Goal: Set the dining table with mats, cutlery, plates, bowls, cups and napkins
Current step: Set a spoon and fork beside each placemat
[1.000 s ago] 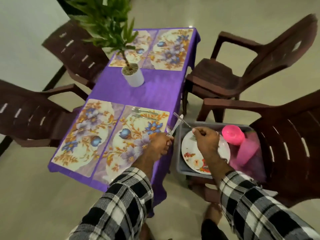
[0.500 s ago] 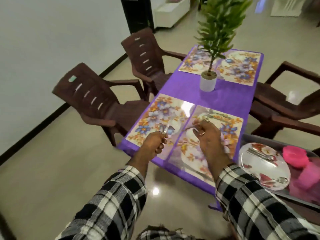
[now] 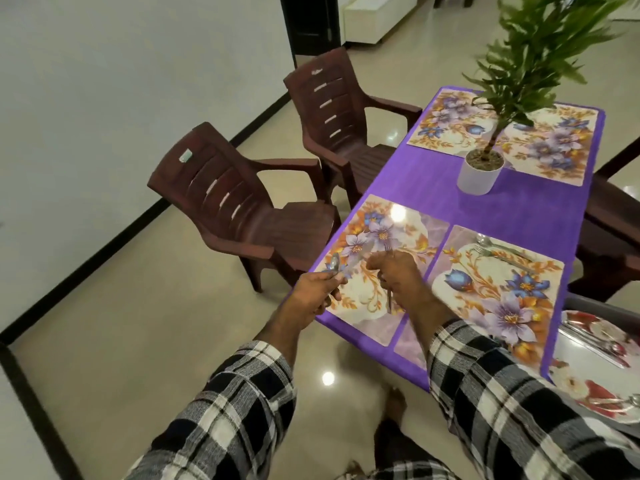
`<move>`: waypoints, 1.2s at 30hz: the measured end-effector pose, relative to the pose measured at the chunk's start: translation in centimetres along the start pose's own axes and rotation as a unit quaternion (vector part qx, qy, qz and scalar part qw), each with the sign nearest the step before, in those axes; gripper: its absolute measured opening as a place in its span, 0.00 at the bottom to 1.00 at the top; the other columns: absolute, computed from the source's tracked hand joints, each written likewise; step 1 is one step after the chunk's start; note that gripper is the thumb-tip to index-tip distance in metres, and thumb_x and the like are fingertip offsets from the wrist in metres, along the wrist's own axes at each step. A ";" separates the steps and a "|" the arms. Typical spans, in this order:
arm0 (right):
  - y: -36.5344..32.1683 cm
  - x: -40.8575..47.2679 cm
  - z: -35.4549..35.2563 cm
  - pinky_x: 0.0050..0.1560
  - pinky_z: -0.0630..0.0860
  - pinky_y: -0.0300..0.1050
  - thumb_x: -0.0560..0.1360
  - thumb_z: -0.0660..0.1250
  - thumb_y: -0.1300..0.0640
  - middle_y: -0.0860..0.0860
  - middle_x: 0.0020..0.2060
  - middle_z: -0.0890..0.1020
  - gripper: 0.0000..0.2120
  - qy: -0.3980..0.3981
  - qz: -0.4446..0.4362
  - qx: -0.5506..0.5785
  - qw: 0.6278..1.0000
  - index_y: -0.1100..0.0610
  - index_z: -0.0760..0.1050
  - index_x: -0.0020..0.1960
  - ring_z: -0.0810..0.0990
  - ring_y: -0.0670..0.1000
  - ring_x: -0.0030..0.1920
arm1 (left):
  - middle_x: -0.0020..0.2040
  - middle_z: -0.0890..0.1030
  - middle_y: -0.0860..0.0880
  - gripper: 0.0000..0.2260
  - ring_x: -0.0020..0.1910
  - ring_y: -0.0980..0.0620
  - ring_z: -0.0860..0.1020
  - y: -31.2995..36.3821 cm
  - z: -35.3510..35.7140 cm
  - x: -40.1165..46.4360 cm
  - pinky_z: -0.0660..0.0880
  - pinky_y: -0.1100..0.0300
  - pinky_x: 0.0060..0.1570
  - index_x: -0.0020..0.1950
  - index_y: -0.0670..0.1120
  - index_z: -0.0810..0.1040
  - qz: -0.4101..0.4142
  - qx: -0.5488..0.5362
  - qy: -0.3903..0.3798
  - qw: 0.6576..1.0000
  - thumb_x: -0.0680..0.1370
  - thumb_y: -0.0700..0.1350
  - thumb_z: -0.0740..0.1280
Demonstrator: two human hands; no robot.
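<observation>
My left hand (image 3: pixel 317 289) grips a spoon (image 3: pixel 334 264) at the near left corner of the purple table (image 3: pixel 433 181). Just right of it, my right hand (image 3: pixel 398 275) holds a fork (image 3: pixel 389 303) whose handle hangs down, over the near left floral mat (image 3: pixel 374 306). On the near right mat (image 3: pixel 498 289) a spoon and fork (image 3: pixel 498 251) lie along the far edge. Two more floral mats (image 3: pixel 446 123) lie at the table's far end. A floral plate (image 3: pixel 595 372) with more cutlery on it sits at the right edge of view.
A potted plant in a white pot (image 3: pixel 479 173) stands mid-table. Two brown plastic chairs (image 3: pixel 239 202) stand along the table's left side and another chair (image 3: pixel 609 237) is on the right. The plate rests in a grey tray (image 3: pixel 588 303).
Both hands came away from the tray on the right, each with a piece of cutlery, and moved left across the table to the near left mat. The view swung left with them.
</observation>
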State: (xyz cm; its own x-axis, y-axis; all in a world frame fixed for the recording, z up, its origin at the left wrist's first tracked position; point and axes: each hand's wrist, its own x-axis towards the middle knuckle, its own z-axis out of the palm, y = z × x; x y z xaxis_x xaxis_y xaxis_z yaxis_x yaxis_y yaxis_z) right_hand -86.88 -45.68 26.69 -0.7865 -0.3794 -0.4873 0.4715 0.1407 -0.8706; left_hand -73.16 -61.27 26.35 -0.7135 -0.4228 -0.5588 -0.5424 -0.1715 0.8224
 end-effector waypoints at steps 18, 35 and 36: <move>-4.9 7.9 3.3 0.39 0.75 0.36 0.81 0.70 0.61 0.48 0.31 0.85 0.12 -0.082 -0.064 -0.199 0.974 0.59 0.84 0.39 0.81 0.40 0.32 | 0.30 0.75 0.46 0.07 0.21 0.55 0.62 7.9 -5.6 14.2 0.55 0.67 0.22 0.45 0.43 0.85 -0.031 -0.024 -0.018 0.999 0.80 0.45 0.74; -0.6 3.7 4.4 0.21 0.64 0.37 0.78 0.71 0.69 0.57 0.32 0.76 0.05 0.246 -0.022 0.182 0.952 0.64 0.77 0.45 0.72 0.46 0.24 | 0.45 0.86 0.43 0.12 0.21 0.57 0.63 10.2 -4.4 18.1 0.55 0.66 0.23 0.50 0.42 0.87 -0.035 0.007 -0.207 0.978 0.81 0.51 0.74; -0.6 3.8 4.2 0.20 0.63 0.37 0.78 0.71 0.69 0.57 0.32 0.76 0.03 0.255 -0.025 0.207 0.944 0.66 0.77 0.46 0.71 0.46 0.24 | 0.47 0.86 0.42 0.13 0.22 0.57 0.64 10.3 -4.1 17.9 0.55 0.66 0.23 0.54 0.41 0.87 -0.031 0.014 -0.221 0.975 0.81 0.51 0.74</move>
State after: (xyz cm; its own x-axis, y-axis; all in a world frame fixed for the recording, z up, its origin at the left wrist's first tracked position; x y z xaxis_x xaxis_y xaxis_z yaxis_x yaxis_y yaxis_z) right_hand -88.54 -51.03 25.67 -0.8522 0.1286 -0.5072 0.4606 -0.2756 -0.8437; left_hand -89.69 -74.29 25.22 -0.7965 0.0142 -0.6044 -0.5987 -0.1572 0.7854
